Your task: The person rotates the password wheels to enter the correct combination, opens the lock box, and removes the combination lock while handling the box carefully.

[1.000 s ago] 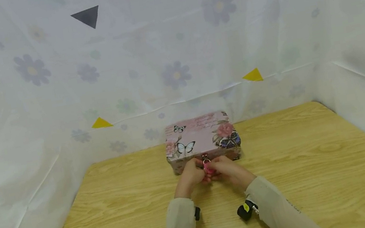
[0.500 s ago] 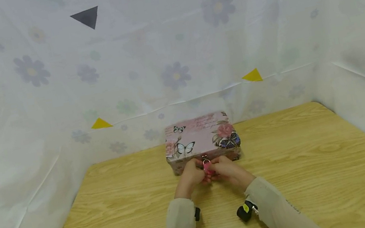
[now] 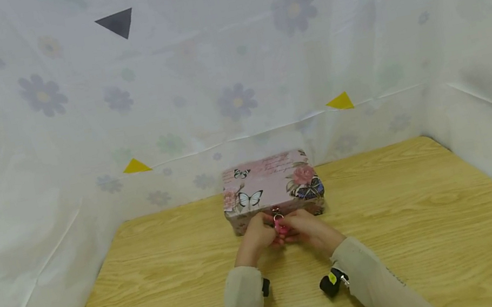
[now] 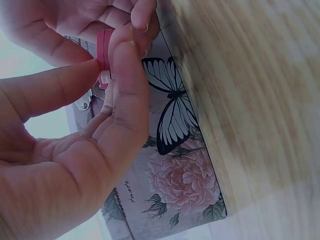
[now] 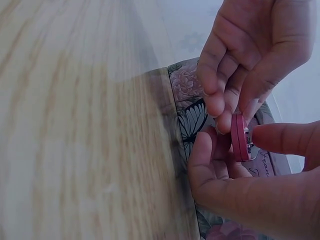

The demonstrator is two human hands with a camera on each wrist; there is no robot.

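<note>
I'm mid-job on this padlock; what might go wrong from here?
The right hand has its thumb beside what look like small silver dials on the pinkish-red padlock, so a slip might turn one too far. The left hand crowds it too, so the dials may get hidden. The pink, butterfly-printed rectangular box has no hand on top, so a hard tug could drag it over the yellowish wood-grain table.

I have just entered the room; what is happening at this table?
A person's left-hand grip and right-hand grip are both holding a small reddish padlock. It is at the metal clasp of a pink rectangular box printed with flowers and butterflies, standing on a yellow wood-grain table. The box is closed; whether the padlock is locked, I cannot tell.
</note>
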